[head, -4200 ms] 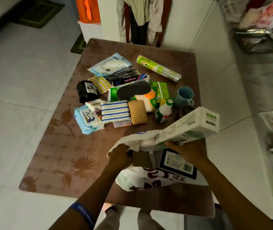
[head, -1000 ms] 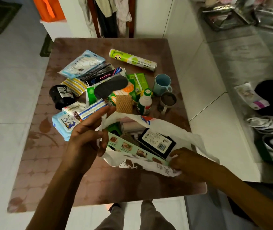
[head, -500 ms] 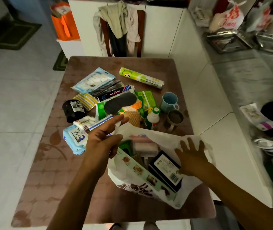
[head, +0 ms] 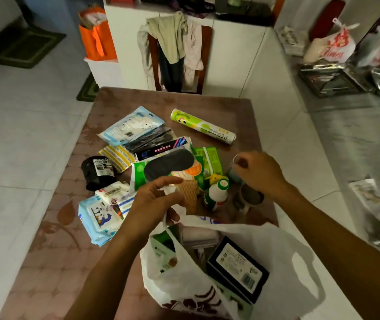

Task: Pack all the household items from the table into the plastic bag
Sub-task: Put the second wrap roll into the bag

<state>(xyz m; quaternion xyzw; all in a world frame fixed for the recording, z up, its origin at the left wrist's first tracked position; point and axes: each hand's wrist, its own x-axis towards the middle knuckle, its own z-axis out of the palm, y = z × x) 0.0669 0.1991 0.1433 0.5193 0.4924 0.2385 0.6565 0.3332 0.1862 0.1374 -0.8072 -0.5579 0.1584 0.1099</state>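
Packing has begun but most things are not in yet. The plastic bag [head: 265, 245] sits at the near edge of the table [head: 219, 102], mouth open, with a black box [head: 237, 266], a green box [head: 161, 252] and a pale roller already inside. The left hand [head: 154, 202] pinches the bag's rim to hold it open. The right hand [head: 258, 172] is curled over a blue cup [head: 232, 174]; I cannot tell if it grips it. Left to pack: a small bottle [head: 216, 195], a long green tube [head: 202, 127], a black roll [head: 96, 172], wipes and packets. The tabletop is brown with flowers. Far off, clothes hang on a chair [head: 175, 47], on a white tiled floor.
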